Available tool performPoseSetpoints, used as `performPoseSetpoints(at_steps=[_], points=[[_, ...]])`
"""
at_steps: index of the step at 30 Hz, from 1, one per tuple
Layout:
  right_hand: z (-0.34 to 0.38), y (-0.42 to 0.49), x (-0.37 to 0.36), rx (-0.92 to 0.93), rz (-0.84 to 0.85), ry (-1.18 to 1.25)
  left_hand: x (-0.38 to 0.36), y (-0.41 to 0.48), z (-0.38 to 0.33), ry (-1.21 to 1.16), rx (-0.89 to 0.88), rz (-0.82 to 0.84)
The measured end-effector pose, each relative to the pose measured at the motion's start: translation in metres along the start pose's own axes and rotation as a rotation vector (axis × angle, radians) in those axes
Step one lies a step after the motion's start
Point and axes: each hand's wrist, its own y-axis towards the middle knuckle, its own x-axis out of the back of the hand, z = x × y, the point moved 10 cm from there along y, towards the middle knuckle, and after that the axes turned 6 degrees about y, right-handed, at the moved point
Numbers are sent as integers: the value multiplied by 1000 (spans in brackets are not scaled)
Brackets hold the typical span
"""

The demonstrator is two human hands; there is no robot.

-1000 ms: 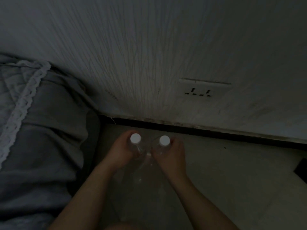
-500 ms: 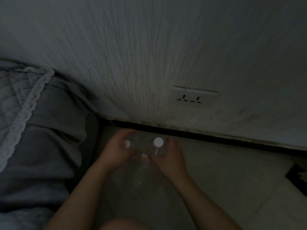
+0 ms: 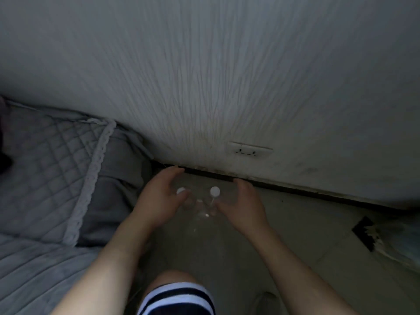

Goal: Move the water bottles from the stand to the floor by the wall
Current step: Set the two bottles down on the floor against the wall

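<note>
Two clear water bottles with white caps stand side by side on the floor just in front of the wall's dark skirting: the left bottle (image 3: 181, 190) and the right bottle (image 3: 215, 191). Their clear bodies are hard to see in the dim light. My left hand (image 3: 159, 197) curls round the left bottle's shoulder, with the thumb just under its cap. My right hand (image 3: 243, 204) is beside the right bottle, palm towards it and fingers spread, a little off the plastic.
A grey quilted bed cover with a braided edge (image 3: 91, 178) fills the left side, close to the bottles. A wall socket (image 3: 250, 151) sits low on the textured wall. My knee in a striped cuff (image 3: 177, 294) is below. A dark floor-tile inset (image 3: 364, 233) lies at right.
Both bottles have gone down and nearer the wall. My right hand's fingers have spread away from its bottle. The view has pulled back, showing my knee.
</note>
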Motion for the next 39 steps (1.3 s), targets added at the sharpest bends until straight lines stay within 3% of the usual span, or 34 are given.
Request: performPoseSetpoints(at_steps=[22,32,39], points=[[259,-139,290,84,-59,-277,284,-99,-229,184,-39,65],[338,-203,393,219,-101,-352,362,-153,-339,225,-65,79],[359,-237,463,283,-237,-327,392,-181,-399,198,-83,57]])
